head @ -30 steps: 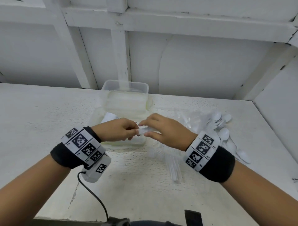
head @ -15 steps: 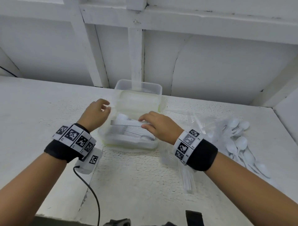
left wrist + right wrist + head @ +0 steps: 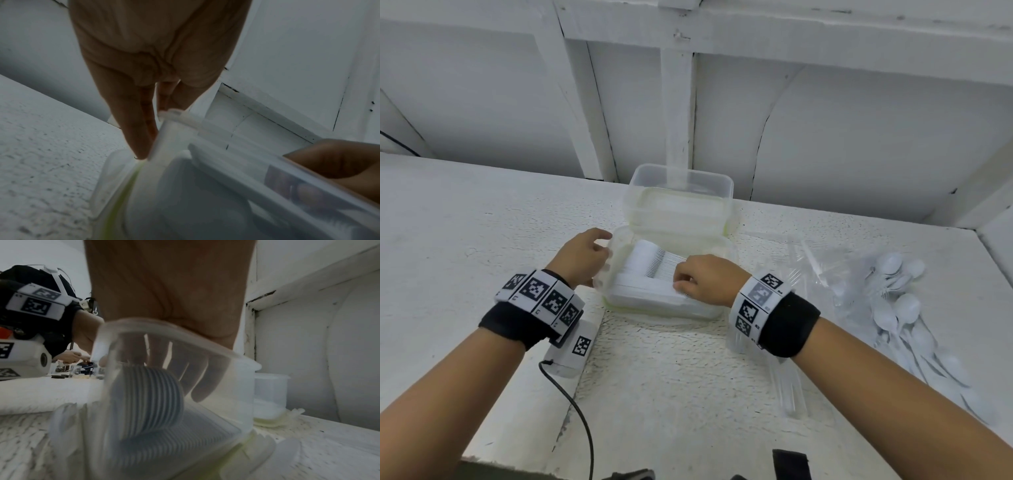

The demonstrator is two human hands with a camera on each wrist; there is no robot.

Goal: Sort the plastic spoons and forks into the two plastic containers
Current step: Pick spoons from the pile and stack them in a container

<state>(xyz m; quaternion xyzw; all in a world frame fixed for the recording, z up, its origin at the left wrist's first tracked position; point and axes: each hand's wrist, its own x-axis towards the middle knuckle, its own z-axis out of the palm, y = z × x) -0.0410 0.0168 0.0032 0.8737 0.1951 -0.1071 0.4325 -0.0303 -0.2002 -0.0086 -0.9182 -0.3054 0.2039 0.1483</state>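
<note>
The near clear container [image 3: 664, 312] holds a stack of white forks [image 3: 650, 270], tines pointing left. My right hand [image 3: 679, 284] reaches down inside it and pinches the right end of the stack. Through the clear wall [image 3: 236, 386] the right wrist view shows its fingers [image 3: 197, 379] hanging over the ribbed forks [image 3: 148, 394]. At the container's left rim, my left hand [image 3: 602, 246] grips the edge. In the left wrist view its fingers [image 3: 139, 129] run down the outer wall [image 3: 185, 186]. A second clear container [image 3: 681, 178] stands just behind, by the wall. White spoons [image 3: 893, 308] lie heaped at the right.
A crumpled clear bag [image 3: 822, 270] lies between the containers and the spoons. More clear-wrapped cutlery [image 3: 787, 390] sits under my right forearm. A black cable [image 3: 571, 401] runs off the table's front edge. A white wall [image 3: 859, 137] closes the back and the right.
Both hands held the fork stack above the container a second ago. The right hand has lowered it inside, while the left let go and moved to the left rim.
</note>
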